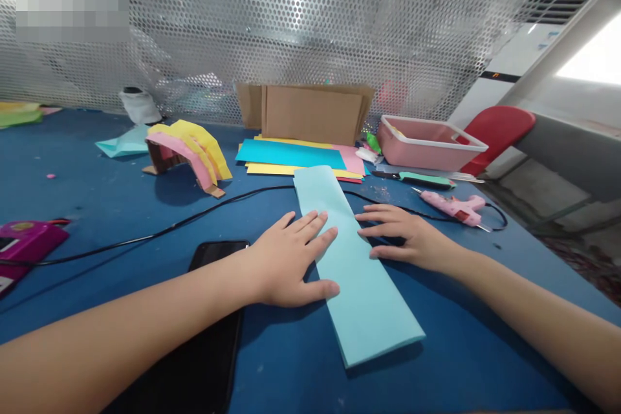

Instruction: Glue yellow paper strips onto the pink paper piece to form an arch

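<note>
A folded strip of light blue paper (pixel 356 278) lies lengthwise in front of me on the blue table, its near end slightly raised in layers. My left hand (pixel 295 259) rests flat on the strip's left edge, fingers spread and thumb on the paper. At the opposite edge is my right hand (pixel 405 236), fingers apart, their tips touching the paper's right side. Neither hand grips anything. Under my left forearm sits a black smartphone (pixel 213 349), partly hidden by the arm.
Behind the strip are coloured paper sheets (pixel 291 154), cardboard (pixel 313 113) and a pink basket (pixel 422 145). A utility knife (pixel 427 180) and pink glue gun (pixel 453 206) lie right. A paper-covered arch (pixel 187 149) stands left; a black cable (pixel 160 229) crosses the table.
</note>
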